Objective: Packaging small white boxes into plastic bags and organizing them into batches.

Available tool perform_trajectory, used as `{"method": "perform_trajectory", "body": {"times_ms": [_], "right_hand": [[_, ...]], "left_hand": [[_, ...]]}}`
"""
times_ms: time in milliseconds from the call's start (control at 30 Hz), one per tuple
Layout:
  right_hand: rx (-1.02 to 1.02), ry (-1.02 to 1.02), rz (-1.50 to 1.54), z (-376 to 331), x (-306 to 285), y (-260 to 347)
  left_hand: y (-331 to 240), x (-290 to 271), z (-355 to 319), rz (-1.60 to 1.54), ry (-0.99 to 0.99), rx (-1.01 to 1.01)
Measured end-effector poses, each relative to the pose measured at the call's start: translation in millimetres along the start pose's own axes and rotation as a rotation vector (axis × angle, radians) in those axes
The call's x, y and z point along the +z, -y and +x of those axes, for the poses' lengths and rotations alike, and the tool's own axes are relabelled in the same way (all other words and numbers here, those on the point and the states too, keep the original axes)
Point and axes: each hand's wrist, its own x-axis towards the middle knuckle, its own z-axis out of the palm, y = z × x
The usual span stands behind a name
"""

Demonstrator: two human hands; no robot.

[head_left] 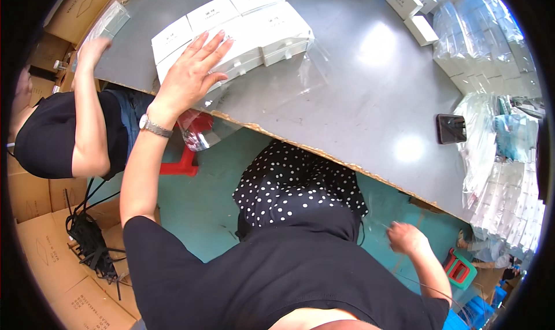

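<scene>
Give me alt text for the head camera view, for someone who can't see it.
The person's left hand, a watch at its wrist, lies open on a block of white boxes on a grey table, beside a clear plastic bag. Their right hand hangs blurred below the table edge. Another person in black sits at the left.

White boxes [237, 26] lie in a block on the table [358, 87] at eleven o'clock, the left hand [191, 73] flat on their near edge. A clear bag [272, 81] lies just beside them. The phone [451, 128] sits at three o'clock, bag stacks [485, 47] behind it. The right hand [407, 237] hangs below the table edge at five o'clock.
</scene>
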Motion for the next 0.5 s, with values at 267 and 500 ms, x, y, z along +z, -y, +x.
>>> {"method": "perform_trajectory", "body": {"times_ms": [267,500], "right_hand": [[-0.291,-1.354,-0.366,81,-257,-6],[-0.479,-1.358,-0.705,176,-352,-29]], "left_hand": [[-29,13,40,0.126,-0.119,-0.156],[-62,35,69,0.227,-0.113,-0.334]]}}
